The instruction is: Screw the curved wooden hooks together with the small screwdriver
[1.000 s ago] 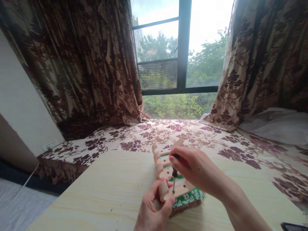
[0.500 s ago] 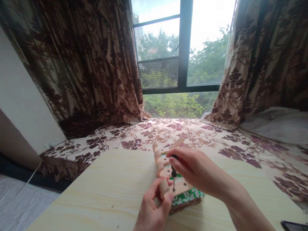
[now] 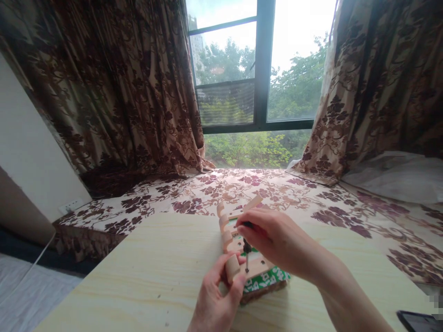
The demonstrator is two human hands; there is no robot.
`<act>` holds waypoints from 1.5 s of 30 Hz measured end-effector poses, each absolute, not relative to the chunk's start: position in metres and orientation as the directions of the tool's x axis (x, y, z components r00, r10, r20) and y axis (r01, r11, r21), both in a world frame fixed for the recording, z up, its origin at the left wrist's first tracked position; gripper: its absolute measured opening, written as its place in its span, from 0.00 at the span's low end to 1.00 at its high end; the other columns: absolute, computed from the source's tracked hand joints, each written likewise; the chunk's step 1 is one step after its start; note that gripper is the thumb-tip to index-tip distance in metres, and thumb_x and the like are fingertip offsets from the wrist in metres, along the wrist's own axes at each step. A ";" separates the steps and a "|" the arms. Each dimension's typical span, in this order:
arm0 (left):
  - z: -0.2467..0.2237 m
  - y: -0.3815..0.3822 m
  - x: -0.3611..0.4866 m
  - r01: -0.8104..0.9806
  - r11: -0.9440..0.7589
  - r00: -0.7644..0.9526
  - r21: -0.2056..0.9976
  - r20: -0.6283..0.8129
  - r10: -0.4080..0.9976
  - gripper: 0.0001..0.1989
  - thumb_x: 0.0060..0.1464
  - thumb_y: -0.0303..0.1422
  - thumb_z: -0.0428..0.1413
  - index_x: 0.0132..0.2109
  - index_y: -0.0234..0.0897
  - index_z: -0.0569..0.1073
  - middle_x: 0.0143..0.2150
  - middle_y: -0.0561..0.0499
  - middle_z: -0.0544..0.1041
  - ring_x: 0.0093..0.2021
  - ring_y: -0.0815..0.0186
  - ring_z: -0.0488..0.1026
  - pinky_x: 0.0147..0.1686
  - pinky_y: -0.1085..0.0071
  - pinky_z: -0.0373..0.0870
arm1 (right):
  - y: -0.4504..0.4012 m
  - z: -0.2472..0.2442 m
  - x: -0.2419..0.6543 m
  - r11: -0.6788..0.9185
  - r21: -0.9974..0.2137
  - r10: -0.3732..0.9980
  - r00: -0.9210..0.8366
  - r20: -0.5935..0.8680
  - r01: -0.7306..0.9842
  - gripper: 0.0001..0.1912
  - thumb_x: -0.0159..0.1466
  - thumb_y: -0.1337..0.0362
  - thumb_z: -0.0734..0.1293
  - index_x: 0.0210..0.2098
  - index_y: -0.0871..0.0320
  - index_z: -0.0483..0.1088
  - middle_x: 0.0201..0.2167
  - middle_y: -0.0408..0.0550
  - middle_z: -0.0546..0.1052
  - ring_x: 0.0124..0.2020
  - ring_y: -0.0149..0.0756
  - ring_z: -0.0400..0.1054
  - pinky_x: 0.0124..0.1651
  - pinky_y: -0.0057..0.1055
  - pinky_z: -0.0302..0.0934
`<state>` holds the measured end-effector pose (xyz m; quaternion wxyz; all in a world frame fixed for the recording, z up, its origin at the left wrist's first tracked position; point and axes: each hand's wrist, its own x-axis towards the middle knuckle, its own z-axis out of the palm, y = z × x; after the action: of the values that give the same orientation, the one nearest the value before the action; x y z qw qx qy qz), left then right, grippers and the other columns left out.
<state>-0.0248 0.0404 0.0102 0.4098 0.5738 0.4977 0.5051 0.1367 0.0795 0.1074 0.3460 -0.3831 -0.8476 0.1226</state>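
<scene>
My right hand (image 3: pixel 268 233) is closed around the dark handle of a screwdriver (image 3: pixel 247 249). The shaft points down, its tip at a dark hole or screw in the nearest wooden hook piece (image 3: pixel 254 269). My left hand (image 3: pixel 219 286) grips the curved end of that same piece between thumb and fingers. Under it lies a green and white patterned box (image 3: pixel 268 280) with a brown lower edge. Other wooden pieces with rounded ends (image 3: pixel 226 237) lie in a row behind, and a flat strip (image 3: pixel 255 201) sticks up at the far end, partly hidden by my right hand.
A pale wooden table (image 3: pixel 138 272) carries the work. A dark flat device (image 3: pixel 415 320) lies at its lower right corner. Beyond the table is a floral-covered window ledge (image 3: pixel 194 189), with patterned curtains (image 3: pixel 145 92) on both sides of the window.
The whole view has shifted slightly, so everything sits a little further left. Both hands keep their holds, and the screwdriver stays upright at the same spot on the wooden piece.
</scene>
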 end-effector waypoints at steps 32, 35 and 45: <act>0.009 0.041 -0.029 0.153 -0.201 0.053 0.968 0.195 0.979 0.18 0.53 0.45 0.58 0.44 0.38 0.76 0.44 0.48 0.79 0.46 0.60 0.75 0.45 0.74 0.71 | 0.083 0.109 0.138 0.587 -0.406 0.791 -0.388 0.473 0.700 0.11 0.67 0.62 0.60 0.32 0.59 0.71 0.24 0.43 0.72 0.25 0.30 0.63 0.29 0.27 0.50; 0.009 0.041 -0.028 0.151 -0.194 0.062 0.969 0.186 0.981 0.17 0.53 0.45 0.57 0.44 0.38 0.75 0.44 0.49 0.79 0.45 0.61 0.75 0.44 0.75 0.71 | 0.082 0.110 0.141 0.590 -0.419 0.793 -0.398 0.462 0.690 0.12 0.67 0.61 0.60 0.32 0.59 0.71 0.24 0.44 0.73 0.25 0.30 0.62 0.28 0.27 0.50; 0.011 0.041 -0.029 0.159 -0.188 0.067 0.969 0.179 0.982 0.18 0.54 0.45 0.56 0.44 0.37 0.75 0.45 0.49 0.78 0.46 0.61 0.74 0.45 0.75 0.70 | 0.085 0.107 0.141 0.618 -0.463 0.778 -0.411 0.475 0.636 0.12 0.67 0.62 0.60 0.30 0.59 0.70 0.20 0.41 0.67 0.22 0.28 0.57 0.26 0.27 0.48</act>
<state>-0.0287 0.0413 0.0111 0.4214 0.5965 0.4780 0.4880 0.1410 0.0849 0.1075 0.3383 -0.4241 -0.8334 0.1053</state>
